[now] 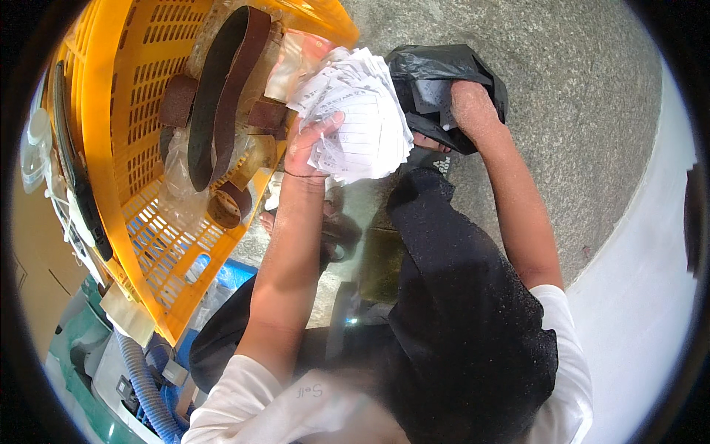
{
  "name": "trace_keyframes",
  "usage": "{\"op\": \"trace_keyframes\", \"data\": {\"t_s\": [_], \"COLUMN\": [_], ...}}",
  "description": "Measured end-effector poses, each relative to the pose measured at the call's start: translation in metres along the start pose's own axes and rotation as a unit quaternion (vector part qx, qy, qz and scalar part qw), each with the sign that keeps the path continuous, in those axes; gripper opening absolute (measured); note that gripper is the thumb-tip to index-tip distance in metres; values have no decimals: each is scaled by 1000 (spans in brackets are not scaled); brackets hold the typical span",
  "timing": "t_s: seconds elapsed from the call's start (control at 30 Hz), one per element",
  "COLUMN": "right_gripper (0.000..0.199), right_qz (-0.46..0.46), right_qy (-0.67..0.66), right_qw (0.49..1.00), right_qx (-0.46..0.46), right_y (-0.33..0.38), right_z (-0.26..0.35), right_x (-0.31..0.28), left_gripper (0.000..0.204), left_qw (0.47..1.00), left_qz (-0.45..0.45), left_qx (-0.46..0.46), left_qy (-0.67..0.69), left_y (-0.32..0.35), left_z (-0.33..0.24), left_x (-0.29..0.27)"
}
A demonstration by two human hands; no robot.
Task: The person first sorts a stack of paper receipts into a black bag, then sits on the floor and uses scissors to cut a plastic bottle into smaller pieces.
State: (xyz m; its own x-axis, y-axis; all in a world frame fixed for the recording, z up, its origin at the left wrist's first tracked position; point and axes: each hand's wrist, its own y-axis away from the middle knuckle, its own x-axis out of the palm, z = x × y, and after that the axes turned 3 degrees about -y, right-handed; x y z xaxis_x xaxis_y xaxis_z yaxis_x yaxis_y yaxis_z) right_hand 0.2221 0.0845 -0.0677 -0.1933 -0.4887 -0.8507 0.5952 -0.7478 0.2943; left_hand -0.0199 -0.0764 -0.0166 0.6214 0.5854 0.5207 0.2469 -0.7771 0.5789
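Over grey concrete, our left hand clasps a gathered paper stack at twelve o'clock while our right hand, grip hidden, plunges into the one-o'clock black bag, where loose paper apparently remains.

From the person's head, the left fisheye camera looks down — near, over both hands.

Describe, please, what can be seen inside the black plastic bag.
White paper shows in the opening of the black bag, beside the right hand. What lies deeper cannot be seen: the bag's sides and the hand cover it.
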Motion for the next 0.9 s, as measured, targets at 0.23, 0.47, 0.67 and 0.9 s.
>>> {"op": "trace_keyframes", "data": {"t_s": [0.23, 0.47, 0.67, 0.9], "right_gripper": [26, 17, 16, 28], "right_qz": [-30, 0, -62, -25], "right_qy": [-70, -39, -26, -49], "right_qw": [994, 999, 995, 988], "right_qx": [75, 14, 73, 147], "right_y": [4, 19, 28, 35], "right_z": [-7, -10, -7, -18], "right_x": [6, 2, 10, 25], "left_gripper": [66, 67, 67, 67], "left_qw": [1000, 998, 999, 999], "left_qz": [19, 39, 35, 37], "left_qx": [17, 37, 28, 27], "left_qy": [5, 15, 6, 12], "left_y": [1, 2, 2, -1], "left_z": [0, -5, -3, 0], "left_x": [6, 16, 17, 14]}}
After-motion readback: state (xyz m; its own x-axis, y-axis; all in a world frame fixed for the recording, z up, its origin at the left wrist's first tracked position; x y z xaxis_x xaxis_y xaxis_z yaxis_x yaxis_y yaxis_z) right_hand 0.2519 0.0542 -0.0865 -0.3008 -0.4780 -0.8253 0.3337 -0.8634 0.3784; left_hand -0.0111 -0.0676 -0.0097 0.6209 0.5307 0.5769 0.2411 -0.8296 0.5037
